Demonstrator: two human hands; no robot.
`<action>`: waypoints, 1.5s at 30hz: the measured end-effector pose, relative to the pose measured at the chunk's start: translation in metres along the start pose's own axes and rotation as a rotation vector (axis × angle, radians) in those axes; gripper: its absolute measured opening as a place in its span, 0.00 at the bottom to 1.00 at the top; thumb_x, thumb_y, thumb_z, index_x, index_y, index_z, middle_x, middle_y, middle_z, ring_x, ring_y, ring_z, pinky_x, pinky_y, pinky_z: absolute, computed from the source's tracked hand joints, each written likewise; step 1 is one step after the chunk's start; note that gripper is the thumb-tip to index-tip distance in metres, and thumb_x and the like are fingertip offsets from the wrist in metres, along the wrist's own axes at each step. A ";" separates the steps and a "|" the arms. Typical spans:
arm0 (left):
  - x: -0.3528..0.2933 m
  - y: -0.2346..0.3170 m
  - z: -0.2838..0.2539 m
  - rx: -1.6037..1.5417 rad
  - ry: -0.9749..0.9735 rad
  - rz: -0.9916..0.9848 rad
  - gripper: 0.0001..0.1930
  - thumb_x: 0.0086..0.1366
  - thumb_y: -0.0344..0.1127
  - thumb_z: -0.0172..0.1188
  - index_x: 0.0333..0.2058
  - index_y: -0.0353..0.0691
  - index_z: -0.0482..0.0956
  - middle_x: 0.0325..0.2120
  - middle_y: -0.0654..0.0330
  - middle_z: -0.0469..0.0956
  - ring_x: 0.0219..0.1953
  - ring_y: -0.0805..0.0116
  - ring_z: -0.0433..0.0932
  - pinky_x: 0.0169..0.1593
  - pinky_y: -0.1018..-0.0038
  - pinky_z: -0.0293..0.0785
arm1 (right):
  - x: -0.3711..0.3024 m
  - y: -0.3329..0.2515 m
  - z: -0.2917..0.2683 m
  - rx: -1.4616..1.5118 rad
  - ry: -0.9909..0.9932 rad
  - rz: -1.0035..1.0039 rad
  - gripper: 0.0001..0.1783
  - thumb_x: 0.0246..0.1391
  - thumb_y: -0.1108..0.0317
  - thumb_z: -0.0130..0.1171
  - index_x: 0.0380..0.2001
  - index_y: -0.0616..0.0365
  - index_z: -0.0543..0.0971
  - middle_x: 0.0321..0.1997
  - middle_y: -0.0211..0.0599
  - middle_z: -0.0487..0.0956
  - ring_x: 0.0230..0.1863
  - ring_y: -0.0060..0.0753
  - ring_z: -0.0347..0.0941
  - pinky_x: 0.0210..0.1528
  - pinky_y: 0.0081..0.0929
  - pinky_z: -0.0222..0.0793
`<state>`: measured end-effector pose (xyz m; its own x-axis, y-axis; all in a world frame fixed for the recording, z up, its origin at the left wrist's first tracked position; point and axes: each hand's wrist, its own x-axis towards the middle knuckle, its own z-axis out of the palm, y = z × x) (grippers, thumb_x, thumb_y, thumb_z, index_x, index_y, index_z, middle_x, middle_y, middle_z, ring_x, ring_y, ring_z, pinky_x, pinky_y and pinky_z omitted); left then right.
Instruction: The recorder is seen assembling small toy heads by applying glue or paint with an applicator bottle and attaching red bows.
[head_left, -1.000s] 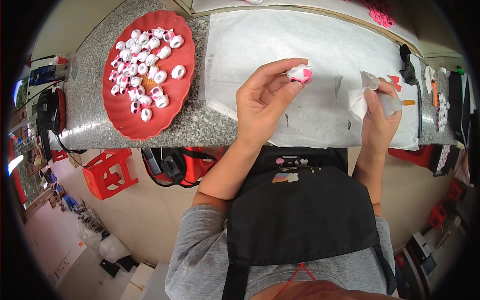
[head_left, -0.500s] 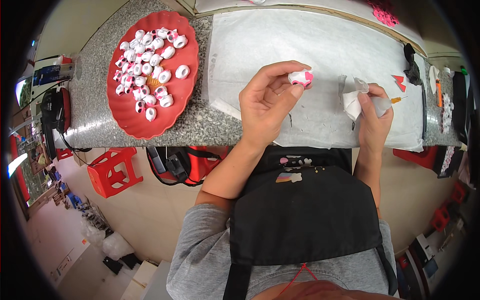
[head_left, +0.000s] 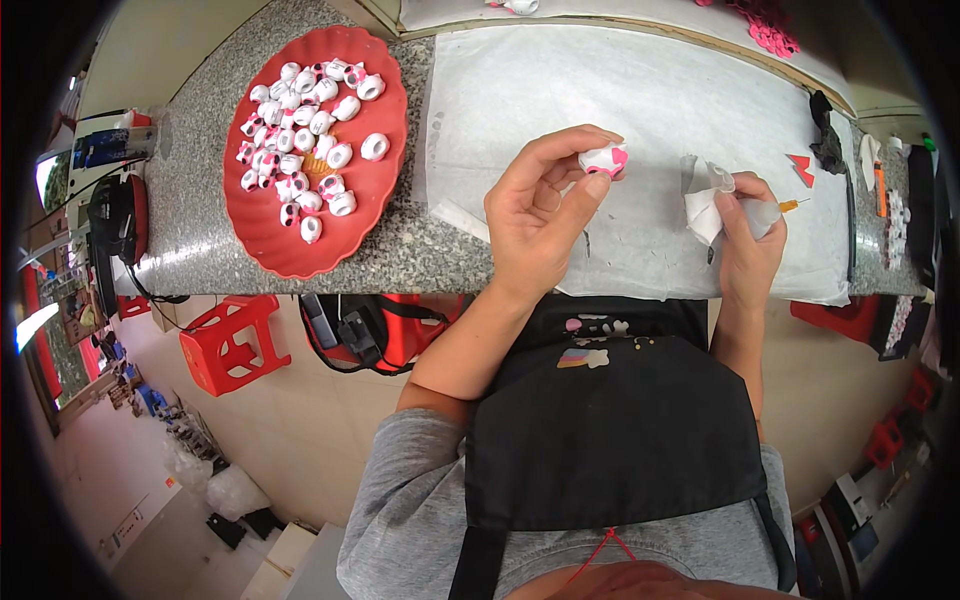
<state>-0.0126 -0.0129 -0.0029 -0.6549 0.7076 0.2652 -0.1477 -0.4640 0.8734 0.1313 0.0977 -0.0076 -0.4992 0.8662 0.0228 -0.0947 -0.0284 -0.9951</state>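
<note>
Head view, left fingers (head_left: 580, 203) pinching figurine (head_left: 600, 158), right fingers (head_left: 735, 222) gripping cloth (head_left: 702, 212) and bottle (head_left: 764, 217), red plate (head_left: 371, 205) and stool (head_left: 204, 358) leftward

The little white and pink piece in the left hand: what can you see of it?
The white and pink piece is small and rounded, with a smooth, plastic-like look. A bright pink patch sits toward its right, with more pink along the lower edge. The left hand pinches it in its fingers, which hide part of it; behind lies the white sheet.
</note>
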 end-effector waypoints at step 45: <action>-0.039 0.184 -0.014 -0.085 -0.235 0.840 0.05 0.44 0.26 0.57 0.22 0.32 0.74 0.25 0.42 0.71 0.22 0.58 0.75 0.22 0.74 0.73 | -0.007 -0.002 0.016 -0.345 -0.061 -0.115 0.03 0.42 0.75 0.49 0.23 0.62 0.69 0.20 0.24 0.64 0.19 0.12 0.56 0.18 0.10 0.51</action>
<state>-0.0244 -0.1335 0.1413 -0.4032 0.2008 0.8928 0.2539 -0.9128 0.3200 0.1211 0.0837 -0.0047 -0.5533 0.8224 0.1322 0.1376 0.2468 -0.9593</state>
